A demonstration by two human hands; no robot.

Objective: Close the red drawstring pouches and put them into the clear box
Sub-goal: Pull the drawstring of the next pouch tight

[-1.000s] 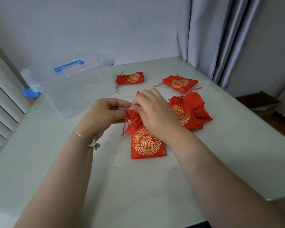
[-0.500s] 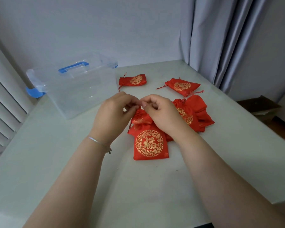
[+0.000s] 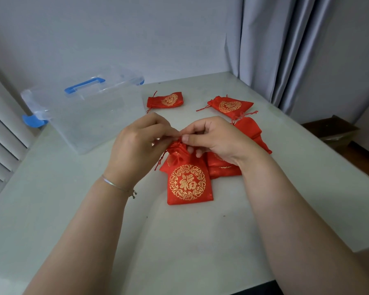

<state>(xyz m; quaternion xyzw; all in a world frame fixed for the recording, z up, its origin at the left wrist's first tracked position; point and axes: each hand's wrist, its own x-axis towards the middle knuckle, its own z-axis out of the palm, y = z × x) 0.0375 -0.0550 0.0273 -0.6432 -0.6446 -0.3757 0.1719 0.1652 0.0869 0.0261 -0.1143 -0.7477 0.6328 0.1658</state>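
Head view: left hand [image 3: 140, 145] and right hand [image 3: 216, 139] pinch the gathered neck of a red gold-embroidered drawstring pouch [image 3: 188, 182] lying on the pale counter [image 3: 94, 209]. The clear plastic box [image 3: 87, 111] appears empty; several other pouches wait unpacked.

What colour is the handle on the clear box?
Blue handle on the clear box, seen in the head view.
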